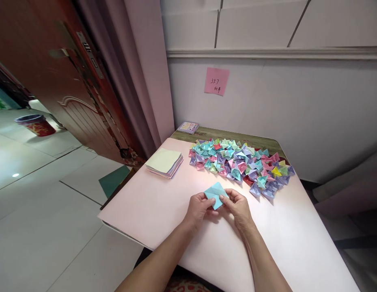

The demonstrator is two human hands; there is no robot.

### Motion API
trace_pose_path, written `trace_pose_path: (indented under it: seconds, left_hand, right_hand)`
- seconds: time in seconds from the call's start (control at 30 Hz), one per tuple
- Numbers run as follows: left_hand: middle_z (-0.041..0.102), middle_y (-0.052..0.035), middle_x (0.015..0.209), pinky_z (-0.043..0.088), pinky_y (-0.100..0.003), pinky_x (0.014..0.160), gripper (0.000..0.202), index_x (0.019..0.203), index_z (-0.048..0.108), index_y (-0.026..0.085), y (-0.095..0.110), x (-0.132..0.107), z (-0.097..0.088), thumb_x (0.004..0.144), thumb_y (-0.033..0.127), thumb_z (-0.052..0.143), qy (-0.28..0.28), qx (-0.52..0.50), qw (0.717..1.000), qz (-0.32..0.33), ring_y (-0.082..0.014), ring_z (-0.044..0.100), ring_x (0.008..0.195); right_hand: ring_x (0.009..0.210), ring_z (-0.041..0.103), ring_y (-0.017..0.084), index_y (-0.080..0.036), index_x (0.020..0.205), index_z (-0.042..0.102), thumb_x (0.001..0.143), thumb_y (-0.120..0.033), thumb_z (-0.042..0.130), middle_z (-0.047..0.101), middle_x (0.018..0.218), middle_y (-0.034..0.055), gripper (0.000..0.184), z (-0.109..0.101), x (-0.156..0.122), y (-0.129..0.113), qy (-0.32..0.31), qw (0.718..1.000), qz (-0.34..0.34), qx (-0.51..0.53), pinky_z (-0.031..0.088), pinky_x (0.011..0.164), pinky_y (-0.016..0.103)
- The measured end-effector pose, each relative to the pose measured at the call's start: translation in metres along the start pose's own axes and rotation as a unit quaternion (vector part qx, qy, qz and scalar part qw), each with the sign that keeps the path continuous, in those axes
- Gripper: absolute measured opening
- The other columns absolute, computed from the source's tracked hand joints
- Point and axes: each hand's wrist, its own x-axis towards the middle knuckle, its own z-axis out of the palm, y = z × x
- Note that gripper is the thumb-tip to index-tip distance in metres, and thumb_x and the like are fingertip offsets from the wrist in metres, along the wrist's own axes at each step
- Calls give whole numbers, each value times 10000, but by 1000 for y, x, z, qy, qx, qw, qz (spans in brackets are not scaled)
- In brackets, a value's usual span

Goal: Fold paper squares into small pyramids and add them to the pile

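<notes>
A small folded square of light blue origami paper (217, 190) is held just above the pink-covered table (158, 202), one corner pointing away from me. My left hand (199, 207) grips its left side, thumb on top and fingers underneath. On the right side my right hand (239, 207) pinches it the same way, both thumbs near the paper's middle. The fingers below the paper are partly hidden. Beyond my hands lies a wide heap of folded paper boats (237, 162) in blue, purple, pink, green and yellow. Left of the heap stands a stack of square paper sheets (165, 162), pale yellow on top.
At the table's back left corner sits a small pile of printed packets (188, 127). A pink note (216, 81) with handwriting sticks to the wall. Left are a curtain (142, 61), a wooden door (54, 52) and a red bin (37, 125) on the tiled floor.
</notes>
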Motion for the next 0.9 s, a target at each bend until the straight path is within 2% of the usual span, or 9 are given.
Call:
trace_pose_path:
  seconds: [0.13,0.33,0.43,0.57,0.77,0.9]
  left_hand:
    - [705,-107,751,564,-234,487,372,899,692,63,0,1,0,648,326,769,17,6,1000,-9,-171,671,605]
    - [711,-112,781,567,-241,472,376,933,659,77,0,-2,2,660,320,749,20,3,1000,-9,-190,690,612]
    - [700,-91,713,550,-248,435,399,950,647,84,-1,-5,3,664,346,738,7,28,1000,-10,-192,677,555]
    - [694,-73,684,540,-260,418,410,957,644,96,-2,-7,5,670,378,725,-4,49,999,-9,-170,643,474]
    - [683,-44,654,541,-233,449,306,908,660,110,-2,-8,7,682,314,698,-8,68,998,-8,-140,634,477]
    - [685,-46,659,538,-230,449,302,899,653,112,-4,-7,7,686,323,697,-6,71,997,-11,-151,648,497]
  right_hand:
    - [655,631,158,-239,1237,586,699,-456,778,663,938,37,610,-1,0,-2,-6,999,-31,-17,527,593,294]
    - [699,592,130,-261,1235,599,697,-414,781,605,1161,59,589,-2,0,-2,5,997,-66,-47,517,624,282]
    - [743,610,167,-250,1254,586,687,-437,780,635,1105,74,628,-1,-1,-3,4,997,-56,-54,528,633,299]
    - [803,635,201,-242,1194,618,690,-460,767,668,1005,66,569,0,-2,-5,3,996,-71,-52,537,676,317]
    - [878,653,212,-258,1212,617,715,-435,757,626,1168,80,546,-1,1,-3,1,995,-90,-49,548,723,327]
    - [963,638,215,-273,1097,692,727,-403,758,547,1301,76,397,-5,5,1,17,988,-139,-66,532,813,347]
